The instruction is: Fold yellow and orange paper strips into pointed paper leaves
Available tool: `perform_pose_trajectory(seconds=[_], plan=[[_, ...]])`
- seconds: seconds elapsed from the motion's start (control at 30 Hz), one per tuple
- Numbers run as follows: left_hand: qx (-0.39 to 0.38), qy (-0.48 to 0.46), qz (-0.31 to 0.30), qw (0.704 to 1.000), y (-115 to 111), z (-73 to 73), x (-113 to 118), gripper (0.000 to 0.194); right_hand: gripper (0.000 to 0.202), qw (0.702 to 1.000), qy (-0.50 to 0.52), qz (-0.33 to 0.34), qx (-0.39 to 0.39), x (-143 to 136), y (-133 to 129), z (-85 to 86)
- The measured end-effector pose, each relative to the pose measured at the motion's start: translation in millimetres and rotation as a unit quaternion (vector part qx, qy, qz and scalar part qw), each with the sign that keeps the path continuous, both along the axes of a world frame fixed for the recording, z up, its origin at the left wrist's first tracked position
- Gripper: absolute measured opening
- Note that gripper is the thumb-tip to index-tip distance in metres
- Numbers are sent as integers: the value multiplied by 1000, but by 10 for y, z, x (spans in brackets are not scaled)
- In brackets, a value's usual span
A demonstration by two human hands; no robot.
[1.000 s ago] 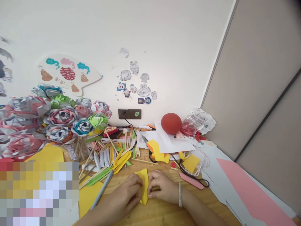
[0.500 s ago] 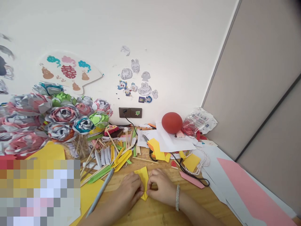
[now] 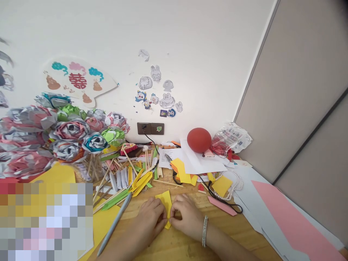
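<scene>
A small folded piece of yellow paper (image 3: 167,203) rests on the wooden table (image 3: 174,250) between my two hands. My left hand (image 3: 152,217) covers its left side, with thumb and fingers closed on the edge near the lower end. From the other side, my right hand (image 3: 185,214) pinches the same paper between thumb and forefinger, close to the left fingertips. The exact fold under the fingertips is hidden. A beaded bracelet (image 3: 204,231) circles my right wrist.
Wooden sticks and folded yellow strips (image 3: 141,184) lie behind my left hand, with a grey pen (image 3: 115,223) beside that forearm. Paper flowers (image 3: 72,130) crowd the left. A red balloon (image 3: 199,140), a pearl string (image 3: 240,181) and pink paper (image 3: 293,217) are right.
Both hands stay on the yellow paper, with only slight finger movement at its lower end. The whole view has shifted slightly.
</scene>
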State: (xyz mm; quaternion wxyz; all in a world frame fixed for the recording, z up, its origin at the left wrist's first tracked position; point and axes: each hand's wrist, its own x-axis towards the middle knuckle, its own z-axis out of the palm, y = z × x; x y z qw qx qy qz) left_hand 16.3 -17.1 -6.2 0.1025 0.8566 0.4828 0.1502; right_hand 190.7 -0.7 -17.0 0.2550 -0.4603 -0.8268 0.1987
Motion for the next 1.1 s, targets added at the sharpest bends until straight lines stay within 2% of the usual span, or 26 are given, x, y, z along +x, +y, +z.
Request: perform_pose_trajectory(seconds=[0.07,0.17,0.23,0.37,0.57,0.7,0.83,1.0,1.1], plan=[[-11,4,8,1000,0,-12,-4,7,7,999,21,38,21,27,20,-21],[-15,7,15,1000,-2,-9,-3,6,7,983,24,165,73,74,55,-46],[-16,9,16,1000,-3,3,5,7,11,968,-6,219,121,96,68,-56],[-13,17,20,1000,-3,15,23,8,16,946,-98,248,183,127,40,-34],[-3,36,28,999,-12,1,39,9,18,919,-181,289,197,187,-60,61],[-4,39,24,999,-23,9,35,8,21,930,-147,289,175,216,-36,56],[2,45,19,999,-32,20,30,7,26,942,-153,242,178,266,39,45],[7,43,14,999,-24,8,32,8,21,946,-187,177,199,314,69,87],[8,40,17,999,-18,-16,29,9,19,949,-175,173,198,326,61,106]])
